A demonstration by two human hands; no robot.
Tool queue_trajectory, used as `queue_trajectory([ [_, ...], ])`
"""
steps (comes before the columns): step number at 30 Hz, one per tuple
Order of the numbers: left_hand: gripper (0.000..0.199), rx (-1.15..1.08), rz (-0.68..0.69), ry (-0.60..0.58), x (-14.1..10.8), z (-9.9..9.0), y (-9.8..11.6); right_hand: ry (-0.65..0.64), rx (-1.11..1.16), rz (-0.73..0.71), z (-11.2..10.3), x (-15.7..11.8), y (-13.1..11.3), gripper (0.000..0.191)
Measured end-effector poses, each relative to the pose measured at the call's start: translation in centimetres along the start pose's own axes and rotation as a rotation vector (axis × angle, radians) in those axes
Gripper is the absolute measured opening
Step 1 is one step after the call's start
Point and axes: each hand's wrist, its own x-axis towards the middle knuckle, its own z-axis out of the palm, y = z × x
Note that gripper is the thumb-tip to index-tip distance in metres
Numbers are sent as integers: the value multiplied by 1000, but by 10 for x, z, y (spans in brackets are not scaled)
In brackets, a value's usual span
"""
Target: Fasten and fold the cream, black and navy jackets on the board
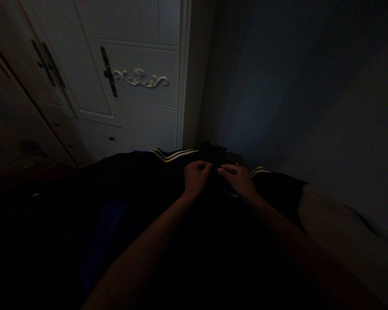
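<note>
A black jacket with pale stripes along its shoulders and sleeves lies spread out in front of me, its collar at the far side. My left hand is closed in a pinch at the front just below the collar. Close beside it, my right hand pinches at the same part from the other side, near small pale lettering. The fingertips of both hands nearly meet there. In the dark I cannot make out the small part between them, and the lower jacket fades into black.
Beyond the jacket stands a white wardrobe with dark handles and a carved ornament. A plain wall rises at the right. Pale cloth lies at the right, and a blue patch of fabric at the left. The room is very dim.
</note>
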Motion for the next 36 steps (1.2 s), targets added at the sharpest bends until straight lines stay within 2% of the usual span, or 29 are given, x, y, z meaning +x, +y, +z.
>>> queue_trajectory([
  [6,19,-121,-106,-25,1,1,1,13,-1,-14,8,-3,6,36],
  [14,16,-137,-133,-16,2,1,-3,-3,15,-28,14,-5,11,36],
  [19,15,-182,-183,-15,2,4,-6,-56,96,-37,15,-4,13,42],
  [22,29,-250,-219,12,4,3,-4,-73,151,-8,15,-3,14,46],
  [24,36,-297,-271,12,4,2,0,-68,187,15,15,-3,14,49],
  [28,25,-310,-353,30,3,-1,8,-50,250,81,18,-4,13,59],
  [33,26,-341,-353,61,2,0,7,-32,380,298,21,-9,7,71],
  [36,25,-317,-327,50,2,2,3,-48,486,381,22,-12,3,75],
])
